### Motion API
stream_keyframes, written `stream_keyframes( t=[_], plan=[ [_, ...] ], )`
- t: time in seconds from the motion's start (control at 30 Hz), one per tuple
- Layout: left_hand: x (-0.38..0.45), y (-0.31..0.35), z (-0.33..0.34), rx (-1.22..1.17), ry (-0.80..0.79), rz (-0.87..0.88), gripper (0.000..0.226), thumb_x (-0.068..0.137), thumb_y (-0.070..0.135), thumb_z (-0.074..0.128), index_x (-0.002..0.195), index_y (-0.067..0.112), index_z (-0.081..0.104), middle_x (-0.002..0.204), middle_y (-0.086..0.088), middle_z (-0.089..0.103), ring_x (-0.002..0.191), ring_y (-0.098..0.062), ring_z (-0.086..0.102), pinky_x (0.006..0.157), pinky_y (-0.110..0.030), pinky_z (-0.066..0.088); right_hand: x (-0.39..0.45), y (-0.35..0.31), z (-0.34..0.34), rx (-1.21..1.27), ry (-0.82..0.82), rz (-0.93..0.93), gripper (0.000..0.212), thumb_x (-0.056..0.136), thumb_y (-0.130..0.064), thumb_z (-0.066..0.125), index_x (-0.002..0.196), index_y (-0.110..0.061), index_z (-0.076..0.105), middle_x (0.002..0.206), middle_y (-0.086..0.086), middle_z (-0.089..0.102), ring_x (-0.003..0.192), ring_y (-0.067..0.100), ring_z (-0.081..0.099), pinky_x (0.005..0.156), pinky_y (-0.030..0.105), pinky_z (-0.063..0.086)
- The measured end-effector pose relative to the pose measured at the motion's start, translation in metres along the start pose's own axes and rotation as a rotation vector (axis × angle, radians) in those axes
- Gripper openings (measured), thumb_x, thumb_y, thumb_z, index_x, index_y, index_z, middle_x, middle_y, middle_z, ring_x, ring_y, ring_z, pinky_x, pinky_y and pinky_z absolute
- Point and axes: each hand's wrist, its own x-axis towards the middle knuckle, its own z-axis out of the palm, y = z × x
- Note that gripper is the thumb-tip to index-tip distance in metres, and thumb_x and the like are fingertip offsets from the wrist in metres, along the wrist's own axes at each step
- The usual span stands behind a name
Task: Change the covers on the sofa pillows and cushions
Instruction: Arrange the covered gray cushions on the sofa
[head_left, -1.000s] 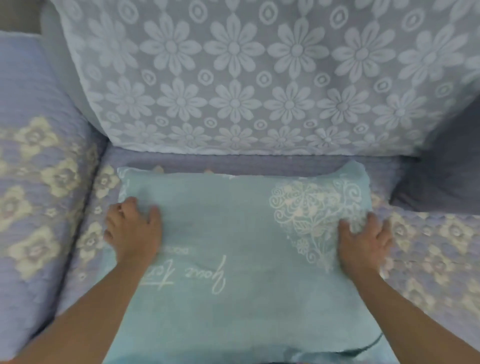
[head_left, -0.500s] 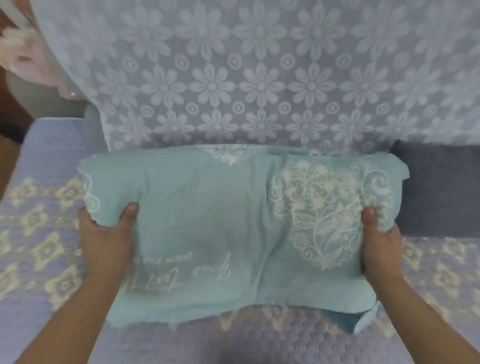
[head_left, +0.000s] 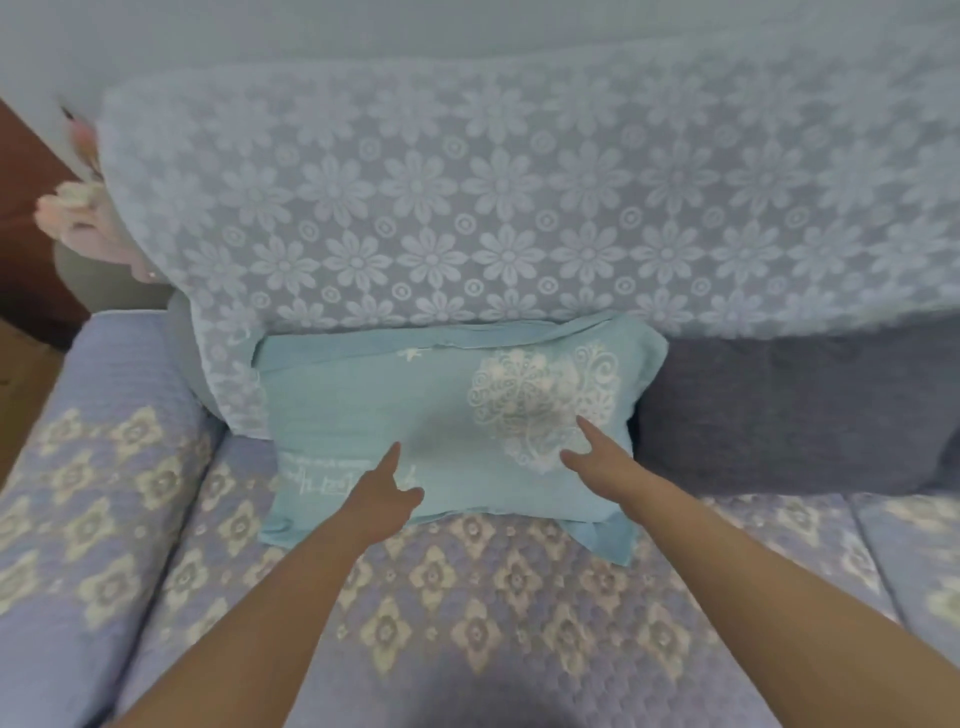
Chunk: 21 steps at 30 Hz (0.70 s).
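A light teal pillow (head_left: 447, 410) with a white floral heart and white lettering leans against the sofa back, its lower edge on the seat. My left hand (head_left: 387, 491) lies in front of the pillow's lower middle, forefinger stretched toward it. My right hand (head_left: 592, 457) is over the floral heart, forefinger and thumb spread, fingers straight. Neither hand holds anything. Whether the fingertips touch the cover I cannot tell.
The sofa back carries a white daisy-lace throw (head_left: 519, 218). The seat (head_left: 467, 623) and left armrest (head_left: 78, 493) wear a lilac quilted cover with cream diamonds. A dark grey cushion (head_left: 789, 415) stands right of the pillow. Pink objects (head_left: 83, 218) sit beyond the sofa's left corner.
Both hands gripped the pillow's sides and lifted it back against the sofa back. Now they have let go and the pillow stands leaning there; my view has pulled back.
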Motion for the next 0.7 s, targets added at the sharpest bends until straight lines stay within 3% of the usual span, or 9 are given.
stream_keyframes(
  t=[0.07, 0.1, 0.17, 0.23, 0.3, 0.37, 0.47, 0.57, 0.7],
  plan=[
    [-0.021, 0.018, 0.010, -0.033, -0.010, -0.018, 0.073, 0.099, 0.032, 0.058, 0.161, 0.030, 0.018, 0.157, -0.008, 0.041, 0.128, -0.026, 0.055, 0.101, -0.031, 0.042, -0.019, 0.001, -0.015, 0.026, 0.022, 0.013, 0.066, 0.103, -0.031, 0.051, 0.160, -0.028, 0.015, 0.160, 0.003, 0.028, 0.141, 0.025, 0.037, 0.111, 0.035, 0.034],
    [-0.030, 0.029, 0.013, -0.045, -0.023, -0.025, 0.069, 0.100, 0.033, 0.059, 0.159, 0.027, 0.025, 0.157, -0.008, 0.041, 0.128, -0.024, 0.054, 0.102, -0.030, 0.041, -0.029, 0.003, -0.023, 0.047, 0.044, 0.031, 0.064, 0.103, -0.031, 0.051, 0.159, -0.027, 0.020, 0.154, 0.005, 0.037, 0.135, 0.024, 0.043, 0.110, 0.035, 0.036],
    [-0.046, 0.052, 0.019, -0.041, -0.064, -0.009, 0.057, 0.099, 0.034, 0.059, 0.152, 0.022, 0.041, 0.145, -0.007, 0.053, 0.108, -0.019, 0.061, 0.090, -0.027, 0.046, -0.047, 0.007, -0.035, 0.087, 0.079, 0.083, 0.059, 0.101, -0.029, 0.052, 0.155, -0.024, 0.030, 0.146, 0.005, 0.044, 0.124, 0.024, 0.050, 0.108, 0.039, 0.043],
    [-0.061, 0.078, 0.025, -0.054, -0.106, 0.029, 0.045, 0.098, 0.036, 0.060, 0.141, 0.023, 0.053, 0.132, -0.005, 0.061, 0.098, -0.018, 0.066, 0.077, -0.027, 0.048, -0.065, 0.012, -0.045, 0.126, 0.100, 0.130, 0.052, 0.099, -0.024, 0.054, 0.149, -0.019, 0.041, 0.138, 0.008, 0.052, 0.112, 0.023, 0.058, 0.094, 0.036, 0.052],
    [-0.069, 0.103, 0.032, -0.091, -0.130, 0.074, 0.036, 0.097, 0.035, 0.061, 0.132, 0.024, 0.060, 0.121, -0.003, 0.067, 0.092, -0.017, 0.068, 0.072, -0.026, 0.048, -0.087, 0.013, -0.050, 0.216, 0.120, 0.171, 0.037, 0.099, -0.019, 0.052, 0.136, -0.013, 0.053, 0.117, 0.008, 0.061, 0.091, 0.020, 0.061, 0.074, 0.028, 0.050],
    [-0.074, 0.128, 0.042, -0.116, -0.178, 0.115, 0.028, 0.098, 0.030, 0.059, 0.125, 0.020, 0.063, 0.111, -0.005, 0.070, 0.083, -0.016, 0.067, 0.067, -0.026, 0.047, -0.111, 0.017, -0.052, 0.310, 0.148, 0.197, 0.025, 0.100, -0.018, 0.050, 0.121, -0.010, 0.061, 0.107, 0.010, 0.064, 0.080, 0.018, 0.060, 0.069, 0.027, 0.046],
    [-0.077, 0.161, 0.070, -0.027, -0.248, 0.240, 0.022, 0.100, 0.025, 0.056, 0.120, 0.019, 0.063, 0.106, -0.005, 0.070, 0.083, -0.017, 0.067, 0.065, -0.026, 0.046, -0.141, 0.032, -0.054, 0.374, 0.210, 0.197, 0.017, 0.097, -0.018, 0.053, 0.107, -0.012, 0.064, 0.106, 0.011, 0.069, 0.078, 0.017, 0.064, 0.068, 0.027, 0.050],
    [-0.087, 0.188, 0.112, 0.093, -0.331, 0.379, 0.019, 0.099, 0.022, 0.054, 0.114, 0.018, 0.065, 0.104, -0.006, 0.071, 0.092, -0.025, 0.069, 0.076, -0.033, 0.050, -0.180, 0.059, -0.061, 0.453, 0.350, 0.229, 0.013, 0.094, -0.016, 0.051, 0.096, -0.014, 0.064, 0.099, 0.007, 0.067, 0.081, 0.018, 0.065, 0.070, 0.028, 0.051],
    [-0.134, 0.219, 0.177, 0.264, -0.537, 0.534, 0.016, 0.092, 0.021, 0.054, 0.089, 0.013, 0.068, 0.093, -0.014, 0.073, 0.081, -0.029, 0.070, 0.071, -0.032, 0.047, -0.264, 0.118, -0.061, 0.652, 0.575, 0.280, 0.015, 0.100, -0.022, 0.053, 0.103, -0.011, 0.063, 0.093, 0.006, 0.067, 0.074, 0.017, 0.064, 0.065, 0.026, 0.050]
  ],
)
